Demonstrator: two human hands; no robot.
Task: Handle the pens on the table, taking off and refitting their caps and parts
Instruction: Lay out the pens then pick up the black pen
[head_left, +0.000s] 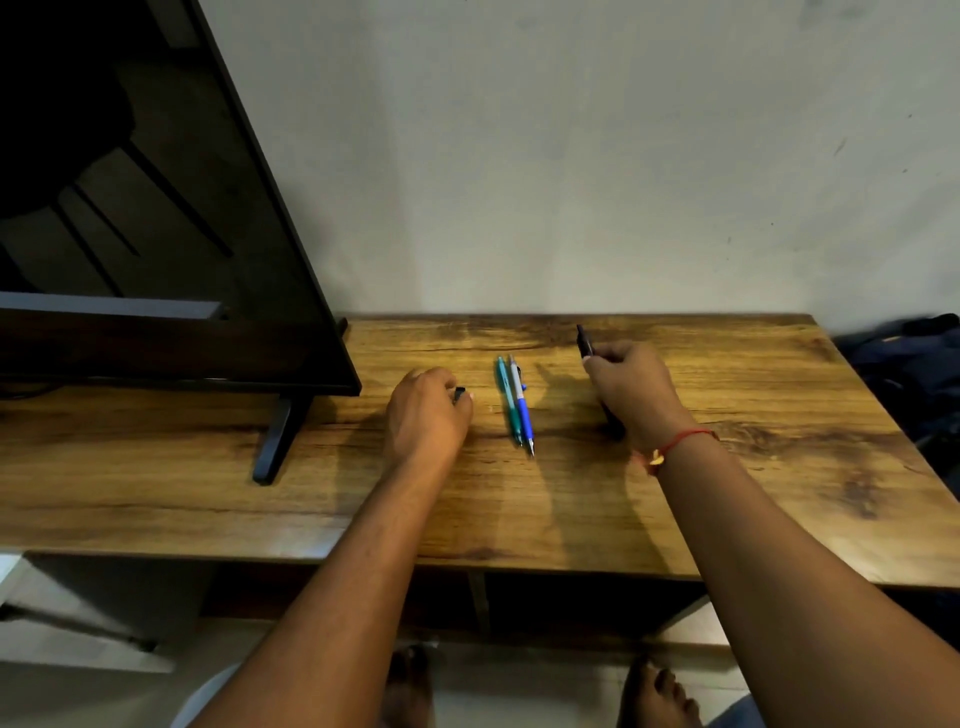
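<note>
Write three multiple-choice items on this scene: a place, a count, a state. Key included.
1. Where do the teal pen and blue pen lie? A between left hand and right hand; B on the floor; C in a cup.
2. How many pens lie unheld on the table? A one; B two; C four.
3. What does the right hand do? A lies flat; B grips a black pen; C points upward.
Key: 1 A, both lie side by side between the hands. 2 B, only those two lie loose. 3 B, its fingers curl round the barrel; the left hand pinches a small black piece.
</note>
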